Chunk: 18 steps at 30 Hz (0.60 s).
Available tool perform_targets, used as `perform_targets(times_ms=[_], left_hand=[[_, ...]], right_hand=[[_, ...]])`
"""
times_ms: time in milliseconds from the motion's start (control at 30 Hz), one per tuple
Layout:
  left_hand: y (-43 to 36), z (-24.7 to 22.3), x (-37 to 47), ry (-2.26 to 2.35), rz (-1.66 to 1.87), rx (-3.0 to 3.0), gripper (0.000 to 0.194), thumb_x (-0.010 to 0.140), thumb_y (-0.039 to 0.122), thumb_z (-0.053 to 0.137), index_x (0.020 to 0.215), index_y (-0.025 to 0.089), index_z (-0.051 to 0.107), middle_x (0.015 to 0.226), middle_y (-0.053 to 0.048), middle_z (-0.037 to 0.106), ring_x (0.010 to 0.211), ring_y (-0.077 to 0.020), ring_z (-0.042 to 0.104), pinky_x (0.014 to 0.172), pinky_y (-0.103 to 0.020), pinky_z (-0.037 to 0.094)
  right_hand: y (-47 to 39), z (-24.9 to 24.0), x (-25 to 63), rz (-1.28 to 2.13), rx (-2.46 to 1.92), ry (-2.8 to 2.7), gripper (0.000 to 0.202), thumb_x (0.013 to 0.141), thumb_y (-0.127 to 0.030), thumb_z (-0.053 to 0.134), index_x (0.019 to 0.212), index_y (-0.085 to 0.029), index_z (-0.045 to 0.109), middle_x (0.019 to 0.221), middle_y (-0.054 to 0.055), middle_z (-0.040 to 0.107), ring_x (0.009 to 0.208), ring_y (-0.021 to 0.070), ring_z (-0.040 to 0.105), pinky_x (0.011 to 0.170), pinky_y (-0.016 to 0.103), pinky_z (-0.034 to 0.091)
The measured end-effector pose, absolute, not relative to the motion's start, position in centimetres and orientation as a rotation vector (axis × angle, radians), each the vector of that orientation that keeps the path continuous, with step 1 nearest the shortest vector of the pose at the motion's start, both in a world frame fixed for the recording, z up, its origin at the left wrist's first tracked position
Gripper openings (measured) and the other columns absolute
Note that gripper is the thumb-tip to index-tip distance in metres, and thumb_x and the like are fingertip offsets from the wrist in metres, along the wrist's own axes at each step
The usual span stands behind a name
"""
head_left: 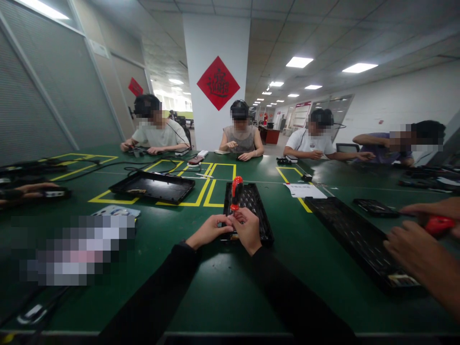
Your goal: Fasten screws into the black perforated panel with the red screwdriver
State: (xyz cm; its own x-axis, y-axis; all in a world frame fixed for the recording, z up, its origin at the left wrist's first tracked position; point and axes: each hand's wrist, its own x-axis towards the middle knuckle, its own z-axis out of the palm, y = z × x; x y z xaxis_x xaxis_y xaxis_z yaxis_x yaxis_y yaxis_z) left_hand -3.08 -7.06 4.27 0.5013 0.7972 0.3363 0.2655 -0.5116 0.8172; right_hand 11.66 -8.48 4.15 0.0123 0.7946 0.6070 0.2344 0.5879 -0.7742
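A screwdriver (237, 188) with a red and black handle stands nearly upright, its handle pointing up. My right hand (247, 230) is closed, with its fingers around the shaft just below the handle. Close against it, my left hand (212, 231) is also closed, its fingertips pinched near the shaft's lower part; what they hold is too small to make out. Beneath and behind both hands lies a black slotted plastic housing (260, 211) on the green table (215, 297). The screwdriver's tip is hidden by my fingers.
A black tray (168, 189) lies to the left, and a long black housing (345, 235) to the right. Another person's hands (413, 244) hold a red-handled tool at right. A paper sheet (305, 190) and cables (108, 165) lie farther back. Several people sit opposite.
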Motion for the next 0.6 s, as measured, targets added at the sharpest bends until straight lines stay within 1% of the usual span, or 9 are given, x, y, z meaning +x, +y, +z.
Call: perform_targets(times_ms=[167,400,600], left_hand=[[-7.06,3.83,-2.92,0.931,0.983,2.025,0.018,0.071,0.030,0.060,0.070,0.012,0.062,0.076,-0.004,0.064,0.075,-0.0151,0.056,0.077,-0.028,0.042],[-7.17,3.93,-2.83,0.934,1.008,2.030,0.019,0.071,0.030,0.061,0.069,0.012,0.062,0.076,-0.004,0.064,0.075,-0.0150,0.057,0.076,-0.027,0.042],[-7.06,3.58,-2.60,0.982,1.034,2.039,0.020,0.070,0.032,0.062,0.068,0.012,0.061,0.075,-0.004,0.063,0.073,-0.0152,0.056,0.075,-0.027,0.042]], right_hand=[[-8.44,4.16,11.75,0.532,-0.906,-1.540,0.009,0.077,-0.025,0.055,0.079,-0.017,0.060,0.073,0.003,0.060,0.066,0.0134,0.058,0.062,0.025,0.048],[-8.52,4.24,11.74,0.543,-0.889,-1.537,0.007,0.077,-0.024,0.054,0.077,-0.017,0.058,0.073,0.002,0.060,0.068,0.0137,0.058,0.063,0.024,0.049],[-8.49,4.35,11.85,0.538,-0.873,-1.541,0.009,0.078,-0.024,0.054,0.080,-0.017,0.059,0.075,0.003,0.060,0.068,0.0138,0.058,0.062,0.024,0.048]])
